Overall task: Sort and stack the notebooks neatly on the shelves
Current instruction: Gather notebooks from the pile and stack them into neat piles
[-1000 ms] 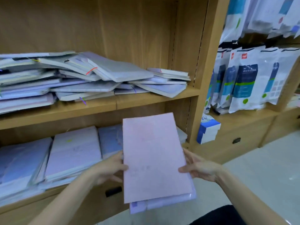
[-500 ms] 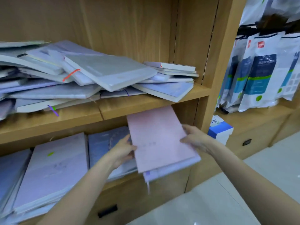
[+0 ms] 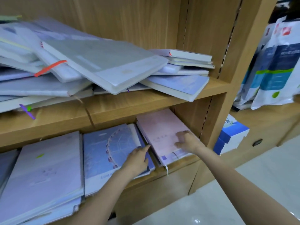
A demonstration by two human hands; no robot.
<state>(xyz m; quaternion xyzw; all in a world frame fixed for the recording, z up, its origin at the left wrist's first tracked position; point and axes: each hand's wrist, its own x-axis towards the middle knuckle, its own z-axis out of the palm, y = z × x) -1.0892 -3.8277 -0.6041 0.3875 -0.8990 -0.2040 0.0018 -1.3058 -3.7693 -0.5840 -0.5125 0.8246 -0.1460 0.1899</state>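
Note:
A pink notebook point(image 3: 159, 128) lies on top of a small pile at the right end of the lower shelf point(image 3: 177, 166), against the shelf's side wall. My right hand point(image 3: 186, 141) rests flat on its near right part, fingers spread. My left hand point(image 3: 138, 158) lies on the blue notebook with a ferris wheel point(image 3: 105, 150) beside it, fingertips at the pink pile's left edge. Further left sits a lilac notebook pile point(image 3: 43, 169). On the upper shelf point(image 3: 113, 109), many notebooks lie in a messy heap, with a large grey notebook point(image 3: 103, 64) tilted on top.
A white and blue box point(image 3: 232, 135) stands on the low cabinet to the right of the shelf unit. Packaged goods in white and blue bags point(image 3: 276, 65) fill the neighbouring shelf. Pale tiled floor point(image 3: 227, 200) lies below.
The pink notebook pile went from held in both hands in front of the shelf to lying on the lower shelf's right end. Both hands now rest on top of notebooks rather than gripping.

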